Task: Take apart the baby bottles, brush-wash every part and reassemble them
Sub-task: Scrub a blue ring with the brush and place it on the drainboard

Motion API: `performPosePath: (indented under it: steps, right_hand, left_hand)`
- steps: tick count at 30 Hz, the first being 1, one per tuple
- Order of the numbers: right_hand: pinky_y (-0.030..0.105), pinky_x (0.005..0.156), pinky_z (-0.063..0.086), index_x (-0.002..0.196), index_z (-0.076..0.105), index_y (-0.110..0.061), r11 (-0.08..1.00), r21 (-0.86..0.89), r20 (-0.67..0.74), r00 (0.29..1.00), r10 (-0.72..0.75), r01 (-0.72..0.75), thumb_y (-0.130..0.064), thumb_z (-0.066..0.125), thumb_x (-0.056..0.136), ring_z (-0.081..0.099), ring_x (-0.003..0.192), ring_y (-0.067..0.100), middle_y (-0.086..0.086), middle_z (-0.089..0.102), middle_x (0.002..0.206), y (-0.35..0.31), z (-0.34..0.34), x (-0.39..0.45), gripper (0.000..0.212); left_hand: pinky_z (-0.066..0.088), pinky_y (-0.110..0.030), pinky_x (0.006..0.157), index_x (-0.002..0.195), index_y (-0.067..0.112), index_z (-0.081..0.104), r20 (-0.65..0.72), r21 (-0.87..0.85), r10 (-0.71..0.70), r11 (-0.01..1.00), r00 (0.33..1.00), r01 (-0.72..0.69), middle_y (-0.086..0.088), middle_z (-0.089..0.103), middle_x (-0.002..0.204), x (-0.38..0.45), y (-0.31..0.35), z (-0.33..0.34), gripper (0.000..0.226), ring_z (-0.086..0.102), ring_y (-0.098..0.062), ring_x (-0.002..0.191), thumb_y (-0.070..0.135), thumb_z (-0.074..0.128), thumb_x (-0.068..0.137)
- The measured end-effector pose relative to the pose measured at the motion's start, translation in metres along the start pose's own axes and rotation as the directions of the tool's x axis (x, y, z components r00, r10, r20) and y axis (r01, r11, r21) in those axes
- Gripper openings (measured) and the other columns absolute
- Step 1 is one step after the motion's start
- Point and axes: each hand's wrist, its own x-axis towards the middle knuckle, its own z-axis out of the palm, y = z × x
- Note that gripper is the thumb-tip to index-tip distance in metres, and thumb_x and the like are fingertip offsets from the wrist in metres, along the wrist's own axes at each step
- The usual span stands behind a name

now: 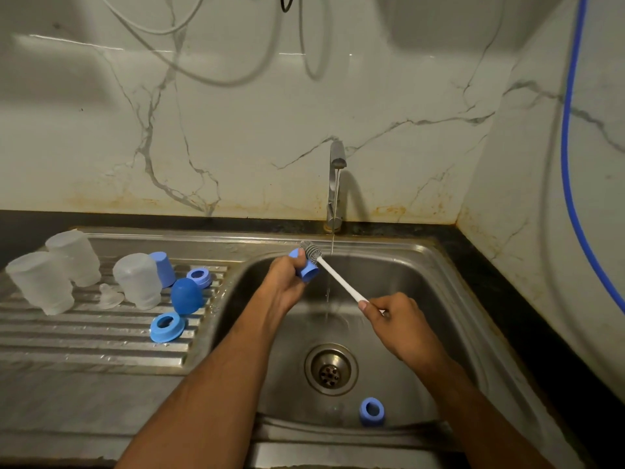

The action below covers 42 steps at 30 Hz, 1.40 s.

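Right hand (394,316) pinching brush (338,277), left hand (287,282) gripping (blue) cap (306,270)

Over the sink (422,265), the left hand (287,279) grips a blue cap (309,270); the right hand (395,316) holds the brush (324,265) against it.

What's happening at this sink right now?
A person is washing baby bottle parts. The left hand grips a blue cap over the sink basin, while the right hand holds a white-handled brush against it beside the running tap. Three clear bottles stand upside down on the draining board among blue rings and caps. One blue ring lies in the basin.
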Motion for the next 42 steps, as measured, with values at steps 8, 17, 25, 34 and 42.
performPosePath:
  steps: [8,17,25,34,42]
  right_hand:
    - [0.019,0.055,0.042,0.109,0.077,-0.018,0.991,-0.124,-0.076,0.997,0.031,-0.040,-0.044,0.058,0.101,0.061,0.064,0.005,-0.007,0.065,0.071,0.010,-0.014,0.003,0.033]
    - [0.023,0.059,0.048,0.109,0.078,-0.019,0.993,-0.121,-0.005,1.000,0.011,-0.012,-0.043,0.057,0.102,0.062,0.066,0.007,-0.006,0.066,0.070,0.009,-0.012,-0.005,0.032]
    - [0.023,0.055,0.048,0.103,0.077,-0.017,0.999,-0.051,-0.034,0.999,0.015,-0.016,-0.041,0.055,0.103,0.060,0.058,0.009,-0.004,0.065,0.066,-0.005,0.001,0.003,0.033]
    - [0.019,0.054,0.043,0.107,0.076,-0.019,0.999,-0.033,0.014,1.000,0.017,-0.017,-0.042,0.055,0.103,0.059,0.060,0.008,-0.005,0.063,0.067,-0.004,0.000,-0.003,0.031]
    - [0.021,0.055,0.045,0.109,0.077,-0.021,0.998,-0.057,0.013,1.000,-0.013,0.013,-0.042,0.055,0.103,0.057,0.061,0.009,-0.006,0.061,0.066,-0.007,-0.002,-0.003,0.031]
  left_hand:
    - [0.055,-0.047,0.082,0.142,0.002,0.045,-0.133,-0.069,0.008,0.997,0.991,-0.017,-0.021,0.054,0.131,0.007,0.007,-0.009,0.051,0.060,-0.036,0.111,0.002,0.061,0.094]
    - [0.052,-0.051,0.095,0.131,0.003,0.053,-0.085,-0.004,-0.020,1.000,0.996,0.020,-0.023,0.057,0.129,0.006,0.001,-0.005,0.034,0.060,-0.037,0.115,0.010,0.058,0.099]
    - [0.051,-0.047,0.094,0.137,0.002,0.049,-0.021,0.154,-0.064,0.986,0.998,0.066,-0.022,0.060,0.127,0.001,-0.013,0.003,0.039,0.062,-0.034,0.111,0.007,0.055,0.098]
    - [0.050,-0.049,0.092,0.119,-0.001,0.055,-0.082,0.107,-0.011,0.994,0.997,0.020,-0.023,0.059,0.120,0.006,-0.001,0.000,0.022,0.061,-0.037,0.112,0.000,0.040,0.103]
    - [0.051,-0.052,0.093,0.130,-0.006,0.052,-0.136,0.051,0.042,0.998,0.990,-0.035,-0.024,0.059,0.122,0.011,0.002,0.002,0.030,0.062,-0.036,0.103,-0.003,0.043,0.101]
